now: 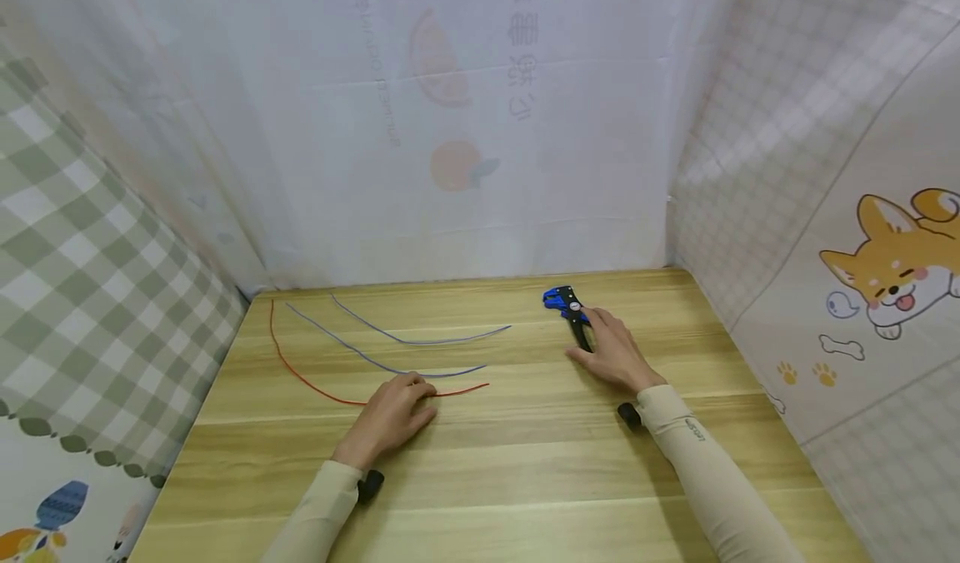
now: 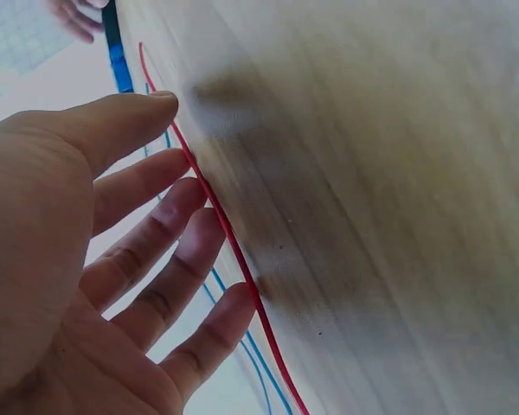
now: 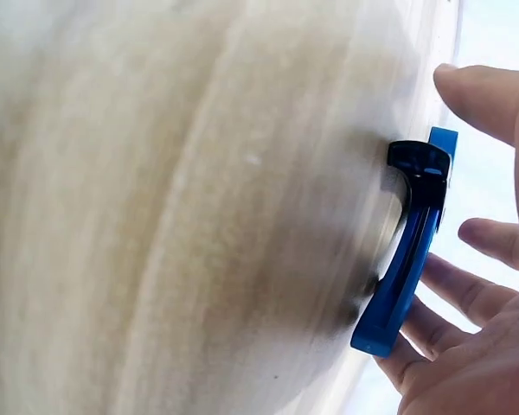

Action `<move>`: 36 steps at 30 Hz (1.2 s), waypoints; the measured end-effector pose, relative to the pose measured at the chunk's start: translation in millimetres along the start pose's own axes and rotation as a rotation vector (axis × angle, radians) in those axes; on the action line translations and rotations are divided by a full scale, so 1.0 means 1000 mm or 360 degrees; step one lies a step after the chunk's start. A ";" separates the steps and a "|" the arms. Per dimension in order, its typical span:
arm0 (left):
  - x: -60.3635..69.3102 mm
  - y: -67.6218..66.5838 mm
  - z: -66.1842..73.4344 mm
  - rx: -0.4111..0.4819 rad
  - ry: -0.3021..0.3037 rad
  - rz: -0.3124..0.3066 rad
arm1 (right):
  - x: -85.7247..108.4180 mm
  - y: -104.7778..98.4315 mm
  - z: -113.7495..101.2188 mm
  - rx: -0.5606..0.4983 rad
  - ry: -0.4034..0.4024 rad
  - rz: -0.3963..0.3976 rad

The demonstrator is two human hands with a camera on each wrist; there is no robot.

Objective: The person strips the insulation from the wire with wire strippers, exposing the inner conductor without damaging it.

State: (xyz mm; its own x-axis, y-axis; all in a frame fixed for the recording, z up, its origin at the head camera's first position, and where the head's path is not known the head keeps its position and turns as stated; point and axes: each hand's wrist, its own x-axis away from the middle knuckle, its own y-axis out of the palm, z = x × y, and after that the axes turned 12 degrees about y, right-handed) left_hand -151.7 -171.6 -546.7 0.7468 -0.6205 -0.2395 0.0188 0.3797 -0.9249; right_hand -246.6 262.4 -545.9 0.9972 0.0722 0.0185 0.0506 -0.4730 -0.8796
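Observation:
A red wire (image 1: pixel 298 376) lies curved on the wooden table (image 1: pixel 510 480), partly covered by my left hand (image 1: pixel 392 420) in the head view. The left wrist view shows that hand's fingertips at the red wire (image 2: pixel 279 363), the thumb held apart from the other fingers. Two blue wires lie beyond it, a nearer one (image 1: pixel 337 340) and a farther one (image 1: pixel 450 341). At the back right is a blue and black wire stripper (image 1: pixel 573 311). My right hand (image 1: pixel 617 355) is beside its handles, fingers loosely spread with the thumb apart in the right wrist view.
A pale printed curtain (image 1: pixel 337 171) hangs behind the table's far edge. On the left is a green checked cloth (image 1: pixel 82 230), and on the right a cloth with a cartoon dog (image 1: pixel 900 263). A dark wrist device (image 1: pixel 630 416) sits under the right sleeve.

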 end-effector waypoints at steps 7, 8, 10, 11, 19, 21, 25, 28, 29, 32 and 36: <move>-0.004 -0.001 -0.005 0.0210 -0.0100 -0.0032 | -0.002 0.000 0.003 0.0015 0.0048 0.0033; -0.005 -0.002 -0.006 0.0238 -0.0116 -0.0042 | -0.002 -0.001 0.003 0.0017 0.0055 0.0037; -0.006 -0.002 -0.008 0.0291 -0.0137 -0.0056 | -0.003 -0.001 0.003 0.0027 0.0059 0.0047; -0.007 -0.002 -0.009 0.0314 -0.0150 -0.0063 | -0.002 -0.002 0.003 0.0032 0.0064 0.0048; -0.006 0.006 -0.019 0.0440 -0.0081 0.0007 | -0.002 -0.002 0.001 0.0032 0.0102 0.0027; -0.003 0.016 -0.028 0.0462 -0.0005 0.0068 | -0.002 -0.001 0.001 0.0032 0.0110 0.0021; 0.000 0.034 -0.044 0.0495 0.0083 0.0132 | 0.000 0.000 0.001 0.0019 0.0108 0.0036; -0.001 0.034 -0.043 0.0494 0.0064 0.0110 | 0.000 0.000 0.002 0.0004 0.0105 0.0057; -0.001 0.034 -0.042 0.0487 0.0055 0.0100 | 0.001 0.000 0.002 0.0000 0.0105 0.0066; -0.001 0.033 -0.041 0.0450 0.0062 0.0098 | 0.002 0.000 0.003 -0.0012 0.0115 0.0088; -0.001 0.023 -0.030 0.0422 0.0045 0.0074 | 0.002 0.001 0.004 -0.0031 0.0145 0.0092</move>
State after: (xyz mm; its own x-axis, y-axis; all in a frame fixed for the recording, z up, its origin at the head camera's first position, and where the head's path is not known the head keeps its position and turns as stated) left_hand -172.3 -182.8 -576.2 0.7320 -0.6158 -0.2915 0.1611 0.5722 -0.8041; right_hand -245.0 266.0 -548.6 0.9993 -0.0356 0.0119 -0.0072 -0.4910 -0.8712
